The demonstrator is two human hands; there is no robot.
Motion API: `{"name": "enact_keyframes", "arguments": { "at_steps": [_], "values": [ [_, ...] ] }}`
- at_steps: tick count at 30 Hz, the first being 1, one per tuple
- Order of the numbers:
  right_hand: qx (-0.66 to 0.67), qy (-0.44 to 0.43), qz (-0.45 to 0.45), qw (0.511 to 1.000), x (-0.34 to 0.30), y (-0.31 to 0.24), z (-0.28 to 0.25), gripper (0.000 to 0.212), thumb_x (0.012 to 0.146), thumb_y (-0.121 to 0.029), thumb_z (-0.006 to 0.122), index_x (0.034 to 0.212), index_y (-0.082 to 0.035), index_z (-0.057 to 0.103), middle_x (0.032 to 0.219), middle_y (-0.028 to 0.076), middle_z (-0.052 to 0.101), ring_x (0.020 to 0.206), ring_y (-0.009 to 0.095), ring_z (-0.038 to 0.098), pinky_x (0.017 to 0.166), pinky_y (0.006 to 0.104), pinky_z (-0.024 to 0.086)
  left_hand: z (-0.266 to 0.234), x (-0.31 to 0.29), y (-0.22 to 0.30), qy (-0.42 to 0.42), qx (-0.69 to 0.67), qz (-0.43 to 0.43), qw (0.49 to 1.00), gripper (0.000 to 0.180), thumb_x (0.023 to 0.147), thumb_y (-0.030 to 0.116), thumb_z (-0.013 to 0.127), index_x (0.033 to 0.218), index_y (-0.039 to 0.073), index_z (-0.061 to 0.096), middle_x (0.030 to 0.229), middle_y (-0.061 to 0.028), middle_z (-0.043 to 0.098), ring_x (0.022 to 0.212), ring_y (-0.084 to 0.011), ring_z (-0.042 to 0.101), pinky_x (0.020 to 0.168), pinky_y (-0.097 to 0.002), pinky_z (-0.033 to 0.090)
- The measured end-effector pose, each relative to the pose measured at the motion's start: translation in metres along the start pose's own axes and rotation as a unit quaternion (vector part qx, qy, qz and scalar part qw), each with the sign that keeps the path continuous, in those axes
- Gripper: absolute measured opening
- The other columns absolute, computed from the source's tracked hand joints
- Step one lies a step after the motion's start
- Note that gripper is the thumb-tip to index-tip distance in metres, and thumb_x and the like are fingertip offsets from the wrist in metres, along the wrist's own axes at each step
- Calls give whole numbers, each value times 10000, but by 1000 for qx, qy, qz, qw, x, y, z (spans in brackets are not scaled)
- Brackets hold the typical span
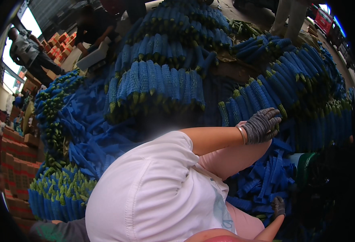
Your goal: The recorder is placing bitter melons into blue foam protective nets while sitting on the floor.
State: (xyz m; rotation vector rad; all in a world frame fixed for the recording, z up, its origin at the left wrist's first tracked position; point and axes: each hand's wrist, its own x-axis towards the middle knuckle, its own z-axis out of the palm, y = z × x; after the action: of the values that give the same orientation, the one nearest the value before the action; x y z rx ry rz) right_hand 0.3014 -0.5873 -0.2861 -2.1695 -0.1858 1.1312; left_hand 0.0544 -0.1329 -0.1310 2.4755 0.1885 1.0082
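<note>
My left hand [261,126] lies loosely open with nothing visible in it, right of centre, just beside the blue-netted vegetables [258,94], while my right hand [279,206], lower right, is half curled and I can't tell what it holds. A careless sweep could snag netting on my bracelet [241,134] and topple the row; my bent leg [236,159] blocks the loose blue sleeves [268,177], with a green container [305,165] beyond.

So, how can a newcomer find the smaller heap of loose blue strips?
Find the white shirt, then look right to the pink trousers. Between the legs lies the heap; unlike the blue-wrapped vegetables above, its strips look flat, without green tips.
</note>
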Motion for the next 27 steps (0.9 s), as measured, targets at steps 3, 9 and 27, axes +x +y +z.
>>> {"name": "enact_keyframes", "arguments": {
  "at_steps": [3, 9, 27],
  "values": [
    [-4, 13, 2, 1000, -3, 2, 1, 338, 854, -219, 608, 1158, -102, 515, 743, 37, 541, 537, 101, 477, 444, 245, 355, -1, 0, 1, -9, -2, -1, 1000, 483, 816, 305, 566, 1202, 15, 541, 1320, -228, 444, 1266, -362, 382, 1063, -435, 288],
    [-18, 33, 3, 999, -8, 1, 5, 394, 857, -236, 626, 1205, -97, 504, 759, 44, 554, 551, 111, 492, 459, 256, 373, -3, -3, 2, -8, 2, -16, 1000, 488, 817, 310, 563, 1207, 18, 538, 1319, -225, 446, 1269, -361, 380, 1069, -431, 283],
    [-6, 21, 4, 1000, -7, -2, 6, 316, 869, -221, 605, 1152, -106, 526, 734, 28, 526, 511, 88, 446, 432, 239, 342, -5, -2, 0, -5, -6, -16, 1000, 483, 809, 297, 576, 1205, 23, 539, 1314, -238, 443, 1255, -386, 390, 1053, -446, 309]
  ]
}}
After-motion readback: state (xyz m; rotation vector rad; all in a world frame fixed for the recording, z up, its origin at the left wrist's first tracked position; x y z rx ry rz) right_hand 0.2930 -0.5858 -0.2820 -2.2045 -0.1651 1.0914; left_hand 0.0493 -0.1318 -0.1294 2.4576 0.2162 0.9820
